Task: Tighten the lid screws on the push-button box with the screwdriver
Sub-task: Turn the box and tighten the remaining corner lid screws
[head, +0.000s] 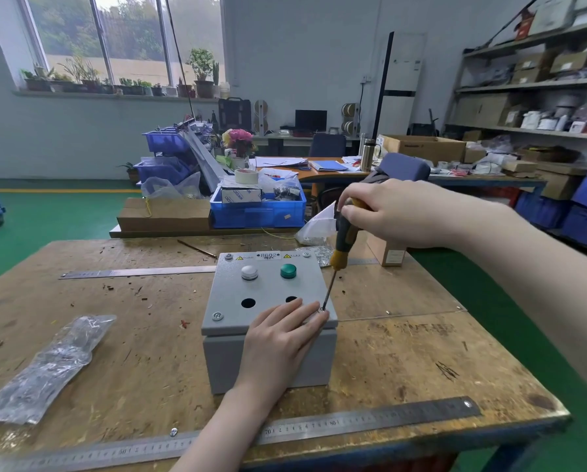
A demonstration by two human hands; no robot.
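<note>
A grey push-button box (268, 356) stands in the middle of the wooden table (404, 362). Its lid (268, 287) carries a white button (249, 272), a green button (288, 270) and two open holes. My right hand (401, 212) grips the black-and-yellow handle of the screwdriver (343, 240), whose tip sits on the screw at the lid's near right corner (323, 310). My left hand (282, 338) rests flat on the lid's near right part, fingertips touching that screw. Another screw (217, 315) shows at the near left corner.
A long steel ruler (370, 425) lies along the table's near edge, a second ruler (135, 272) behind the box. A clear plastic bag (47, 366) lies at left. A small cardboard box (387, 253) and foil bags sit at the far right. A loose screw (173, 431) lies on the near ruler.
</note>
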